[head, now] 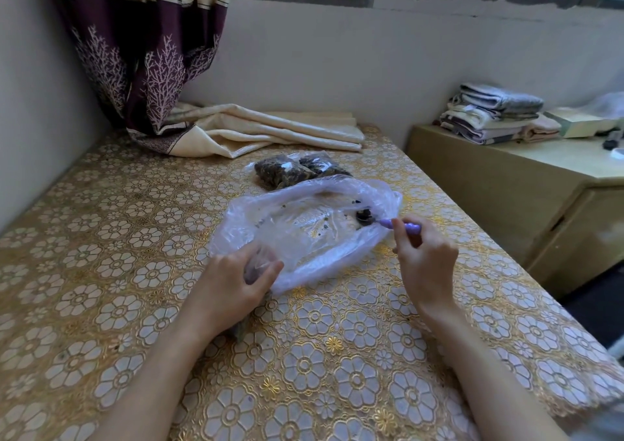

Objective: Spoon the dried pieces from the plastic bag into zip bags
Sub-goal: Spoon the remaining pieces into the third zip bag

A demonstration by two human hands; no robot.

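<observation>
Where a plaster wall meets a window ledge, the tabletop (101, 271) carries a gold-and-white floral embossed vinyl cover, glossy and raised in relief. A maroon-and-cream branch-print curtain (141, 62) drapes onto its far corner; folded towels (493, 112) sit stacked on a pale yellow side cabinet (506, 197) at right. Centre: a thin, crinkled translucent plastic bag (304, 224) lies open, nearly empty, with scattered dark dried pieces (363, 219) near its right edge. Behind it, touching its rim, rest two clear filled zip bags (290, 170) of dark material. Left hand (233, 288): fingers pinched on the bag's near rim, film gathered beneath them. Right hand (425, 258): fingers closed around a lilac plastic spoon (401, 226), its bowl inside the bag among the pieces.
</observation>
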